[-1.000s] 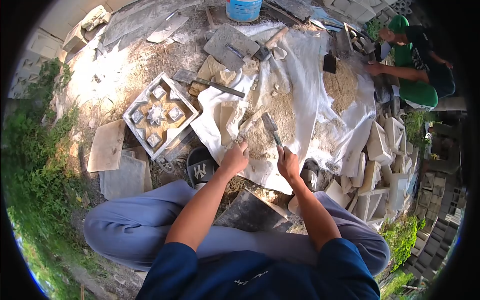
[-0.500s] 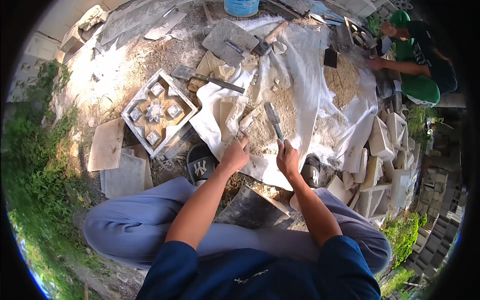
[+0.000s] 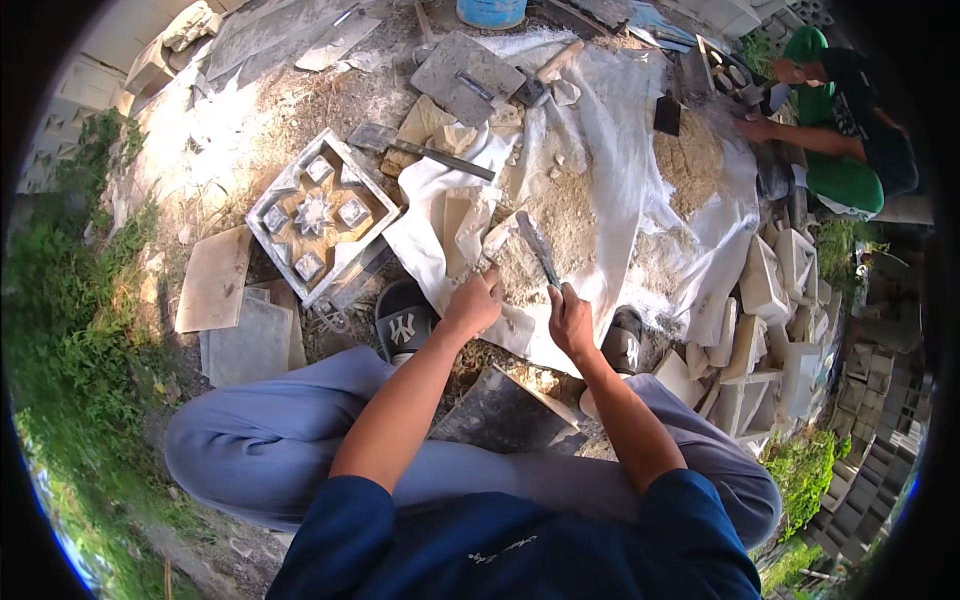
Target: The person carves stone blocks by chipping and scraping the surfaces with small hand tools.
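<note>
My right hand is wrapped round the handle of a flat-bladed metal tool, its blade slanting up and left. My left hand is closed, fingertips pinched beside a pale block; something thin and dark seems to stick up from them, too small to make out. The block stands on a white woven sheet strewn with sandy debris. Left of it sits a square mould-like frame with a star and small raised blocks inside. A long dark metal bar lies behind the block.
A trowel-like float and a hammer lie farther back. Flat slabs are at left, and stacked pale blocks at right. A dark board lies between my legs. Another person works at upper right.
The blade in my right hand has swung left, toward the pale block, and now shows more edge-on. My left hand stays almost in place. The whole view has shifted slightly.
</note>
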Demonstrator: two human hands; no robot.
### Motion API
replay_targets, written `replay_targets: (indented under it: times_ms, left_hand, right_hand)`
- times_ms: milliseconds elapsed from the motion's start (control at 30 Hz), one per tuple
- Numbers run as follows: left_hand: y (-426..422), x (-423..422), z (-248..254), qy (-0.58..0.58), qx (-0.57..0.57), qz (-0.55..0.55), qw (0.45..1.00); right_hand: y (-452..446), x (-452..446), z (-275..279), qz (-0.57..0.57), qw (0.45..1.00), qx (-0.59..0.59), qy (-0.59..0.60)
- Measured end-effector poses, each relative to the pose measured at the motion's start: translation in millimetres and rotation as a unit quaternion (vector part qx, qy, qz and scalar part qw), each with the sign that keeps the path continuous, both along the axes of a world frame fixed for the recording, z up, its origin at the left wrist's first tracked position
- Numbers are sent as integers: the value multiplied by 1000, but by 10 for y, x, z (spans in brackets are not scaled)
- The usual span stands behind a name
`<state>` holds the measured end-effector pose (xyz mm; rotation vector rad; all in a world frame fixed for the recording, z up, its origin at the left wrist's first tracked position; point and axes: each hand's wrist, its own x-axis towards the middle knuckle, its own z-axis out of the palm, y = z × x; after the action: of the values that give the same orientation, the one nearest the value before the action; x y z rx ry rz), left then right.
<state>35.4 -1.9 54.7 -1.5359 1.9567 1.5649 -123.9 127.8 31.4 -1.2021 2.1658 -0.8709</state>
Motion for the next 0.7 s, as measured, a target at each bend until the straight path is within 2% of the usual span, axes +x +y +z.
replay_targets:
  times_ms: [67, 133, 167, 200, 300, 333, 400, 433, 467, 567, 600, 667, 700]
  left_hand:
    - [-11, 5, -27, 7, -19, -22, 1000]
    - [1, 30, -181, 21, -66, -42, 997]
    - [9, 44, -224, 32, -110, -62, 992]
    - [10, 28, -170, 34, -112, -63, 991]
    - [2, -1, 29, 24, -54, -14, 998]
    - [19, 11, -35, 23, -50, -12, 998]
    - [25, 25, -161, 2, -119, -48, 992]
    - [13, 28, -151, 20, -68, -30, 997]
    - [33, 49, -192, 19, -64, -28, 997]
    - [4, 39, -306, 58, -146, -60, 986]
    - [0, 30, -250, 34, -126, -55, 990]
    - [48, 30, -250, 11, -107, -51, 993]
    - [46, 41, -270, 19, -153, -65, 986]
  right_hand:
    - [24, 32, -38, 2, 1000, -19, -7]
    - [156, 48, -284, 18, 998, 39, 44]
    - [211, 44, -399, 40, 986, 144, 75]
    - [221, 37, -437, 39, 986, 157, 50]
    - [182, -14, -472, 7, 993, 116, 31]
    - [125, -51, -353, 12, 994, 100, 32]
    - [47, -73, -173, 2, 999, 31, 28]
    - [16, -66, -93, -11, 1000, 15, 20]
    - [8, -47, -29, -23, 1000, -2, 12]
    - [192, -73, -295, -38, 998, 33, 30]
    - [239, -80, -313, -12, 989, 125, 78]
    - [403, -143, -650, 8, 984, 153, 95]
    - [338, -141, -614, 5, 984, 149, 95]
